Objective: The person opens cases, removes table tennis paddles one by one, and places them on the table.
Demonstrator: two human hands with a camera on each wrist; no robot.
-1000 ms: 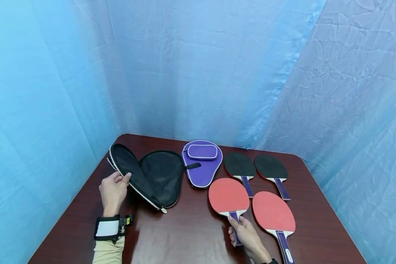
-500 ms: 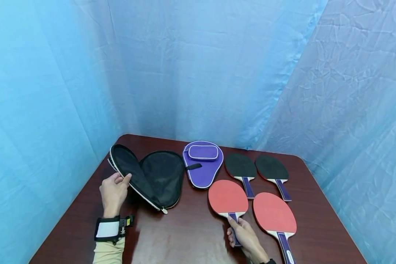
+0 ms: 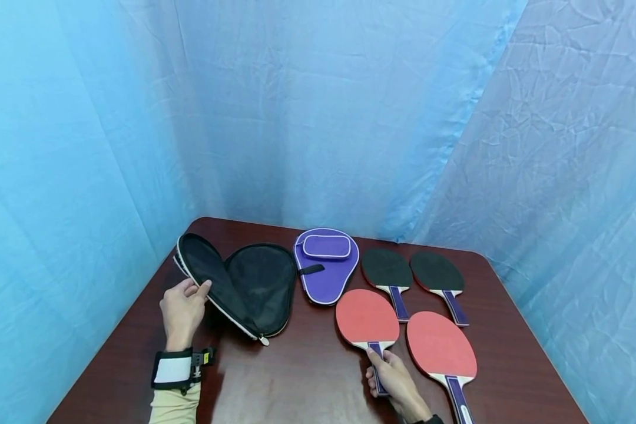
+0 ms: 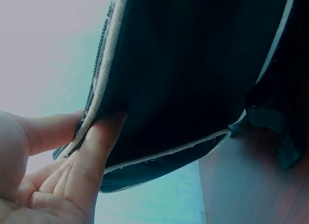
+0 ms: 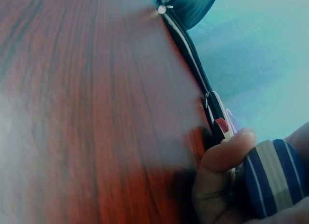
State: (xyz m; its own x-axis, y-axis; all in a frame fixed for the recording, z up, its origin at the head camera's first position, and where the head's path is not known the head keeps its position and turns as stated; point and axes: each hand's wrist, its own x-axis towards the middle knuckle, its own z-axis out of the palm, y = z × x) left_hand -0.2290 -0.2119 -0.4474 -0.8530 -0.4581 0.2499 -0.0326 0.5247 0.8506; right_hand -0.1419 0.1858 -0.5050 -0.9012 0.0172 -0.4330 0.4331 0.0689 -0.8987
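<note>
A black zippered paddle case point(image 3: 265, 280) lies unzipped at the left of the table, its flap raised. My left hand point(image 3: 182, 309) pinches the white-piped edge of that flap between thumb and fingers; the left wrist view shows the flap's dark lining point(image 4: 183, 64). Farther right, my right hand point(image 3: 394, 380) grips the purple handle of a red-faced table tennis paddle point(image 3: 367, 318). In the right wrist view the striped butt of the handle point(image 5: 275, 178) shows inside the curled fingers. Beside this paddle lies another red-faced paddle point(image 3: 441, 344), handle toward me.
A closed purple paddle case point(image 3: 331, 277) with a small pocket lies at the back middle. Two paddles with black faces up, one point(image 3: 387, 268) nearer the case and one point(image 3: 437, 272) farther right, lie behind the red ones. Blue cloth point(image 3: 318, 118) hangs around the brown table point(image 3: 281, 383).
Both hands keep their holds on the flap and the paddle, almost still. The whole scene sits slightly lower in the head view.
</note>
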